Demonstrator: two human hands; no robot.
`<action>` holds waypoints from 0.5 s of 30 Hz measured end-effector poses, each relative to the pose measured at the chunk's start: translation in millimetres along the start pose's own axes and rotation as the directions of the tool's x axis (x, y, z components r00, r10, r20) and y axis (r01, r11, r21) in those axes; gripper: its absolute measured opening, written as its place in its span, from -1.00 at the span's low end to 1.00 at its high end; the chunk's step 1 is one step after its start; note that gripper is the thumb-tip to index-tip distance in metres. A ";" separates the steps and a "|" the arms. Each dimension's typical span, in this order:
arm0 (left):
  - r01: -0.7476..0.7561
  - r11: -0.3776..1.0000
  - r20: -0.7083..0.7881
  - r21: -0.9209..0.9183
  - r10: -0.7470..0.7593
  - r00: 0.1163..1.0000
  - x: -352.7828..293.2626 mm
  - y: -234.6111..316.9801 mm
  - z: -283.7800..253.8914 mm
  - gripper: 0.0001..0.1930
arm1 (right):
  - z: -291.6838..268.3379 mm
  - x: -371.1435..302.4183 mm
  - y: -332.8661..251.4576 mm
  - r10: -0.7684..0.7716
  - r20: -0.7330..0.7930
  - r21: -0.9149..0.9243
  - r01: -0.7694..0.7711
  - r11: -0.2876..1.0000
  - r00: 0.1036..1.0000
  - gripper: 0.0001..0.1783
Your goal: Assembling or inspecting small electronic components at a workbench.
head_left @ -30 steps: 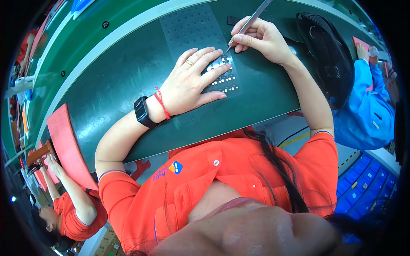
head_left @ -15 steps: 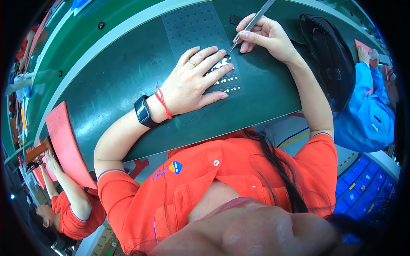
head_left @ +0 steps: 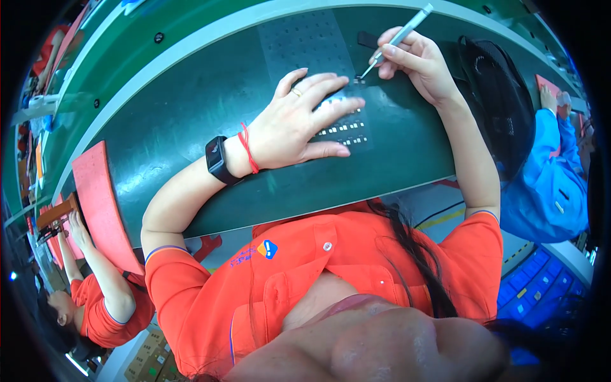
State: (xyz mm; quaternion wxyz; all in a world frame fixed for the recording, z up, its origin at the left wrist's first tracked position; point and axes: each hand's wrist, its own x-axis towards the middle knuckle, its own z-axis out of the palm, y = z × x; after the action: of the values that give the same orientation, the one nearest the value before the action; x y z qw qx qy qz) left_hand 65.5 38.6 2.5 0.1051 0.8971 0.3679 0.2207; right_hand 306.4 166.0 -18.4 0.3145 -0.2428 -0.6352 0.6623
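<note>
My left hand (head_left: 296, 121) lies palm down with spread fingers over a clear plastic sheet (head_left: 299, 38). Rows of small dark and whitish pieces (head_left: 344, 129) show on the sheet beside and between those fingers; others are covered by the hand. My right hand (head_left: 423, 67) pinches metal tweezers (head_left: 412, 24), slanting down to the left. Their tips meet a tiny dark piece (head_left: 359, 81) near the sheet's right edge; whether they grip it is too small to tell. A small black strip (head_left: 367, 39) lies on the green tabletop (head_left: 184, 127) by my right fingers.
A black mesh-like item (head_left: 496, 95) rests to the right of my right forearm. At the left end is a pinkish-red mat (head_left: 105, 197), with a co-worker in red (head_left: 114, 305) beyond. Someone in blue (head_left: 547, 172) sits at right, above blue bins (head_left: 534, 280).
The tweezers and right hand have shifted slightly, and their tips now stand farther from my left fingers, with a small dark piece there. My left fingers look a little more lifted.
</note>
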 end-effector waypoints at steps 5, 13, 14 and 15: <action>0.094 0.992 -0.365 0.087 -0.056 0.929 31.0 -87.4 -17.6 -0.59 | -3.0 3.3 2.3 0.027 -0.024 0.094 -0.025 0.995 0.999 -0.81; 0.692 0.718 -0.474 0.081 -0.583 0.660 67.3 -158.2 -45.3 -0.64 | -2.3 2.3 0.9 0.043 -0.017 0.122 -0.040 0.992 0.999 -0.83; 0.698 0.714 -0.460 0.059 -0.600 0.654 62.0 -157.2 -50.8 -0.66 | 0.2 2.5 0.0 0.045 -0.015 0.117 -0.043 0.992 0.999 -0.82; 0.702 0.711 -0.446 0.038 -0.616 0.649 55.0 -157.2 -57.0 -0.68 | 3.5 3.5 -2.9 0.046 -0.013 0.111 -0.044 0.993 0.999 -0.82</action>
State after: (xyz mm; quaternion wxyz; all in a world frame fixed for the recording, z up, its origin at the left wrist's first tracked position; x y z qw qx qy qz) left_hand -23.3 190.1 15.1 0.0064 0.6404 0.7043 0.3064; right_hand 301.8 166.1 -15.0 0.3175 -0.2445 -0.5895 0.7013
